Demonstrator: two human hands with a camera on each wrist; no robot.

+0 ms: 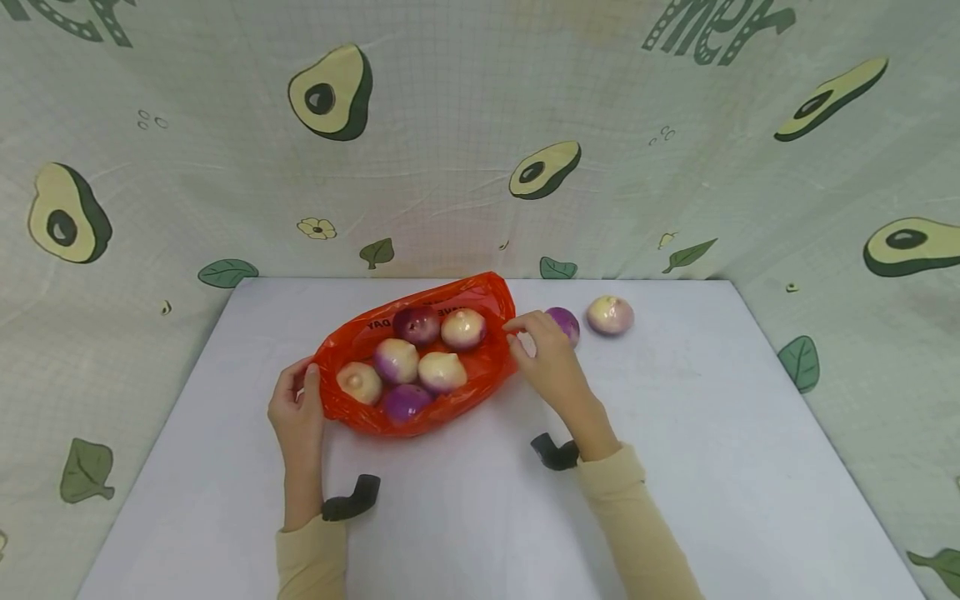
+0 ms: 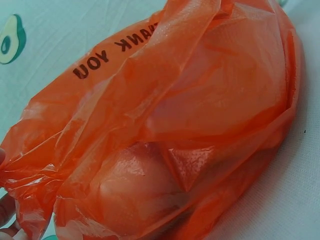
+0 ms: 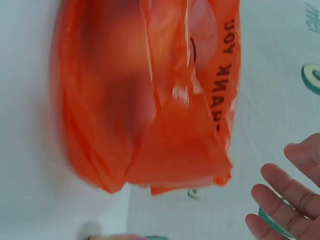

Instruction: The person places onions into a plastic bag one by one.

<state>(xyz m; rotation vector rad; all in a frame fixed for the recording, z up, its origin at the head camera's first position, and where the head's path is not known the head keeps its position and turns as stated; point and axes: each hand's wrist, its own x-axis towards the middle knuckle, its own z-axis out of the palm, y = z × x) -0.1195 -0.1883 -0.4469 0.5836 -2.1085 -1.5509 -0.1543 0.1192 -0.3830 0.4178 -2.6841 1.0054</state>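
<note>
A red plastic bag (image 1: 457, 414) lies with its mouth spread wide, several purple and cream onions (image 1: 396, 361) inside. My left hand (image 1: 297, 412) pinches the bag's left rim between thumb and fingers; in the left wrist view the film (image 2: 125, 110) bunches at those fingers (image 2: 6, 210). At the bag's right end is my right hand (image 1: 553, 358), its fingers parted. The right wrist view shows that hand (image 3: 295, 200) beside the bag (image 3: 175, 155), apart from it and holding nothing.
Outside the bag, a purple onion (image 1: 564, 323) is partly hidden behind my right hand, and a pale onion (image 1: 611, 316) sits right of it on the white table (image 1: 712, 433). Dark wrist mounts (image 1: 352, 500) stick out from both wrists. A patterned cloth (image 1: 442, 108) hangs behind.
</note>
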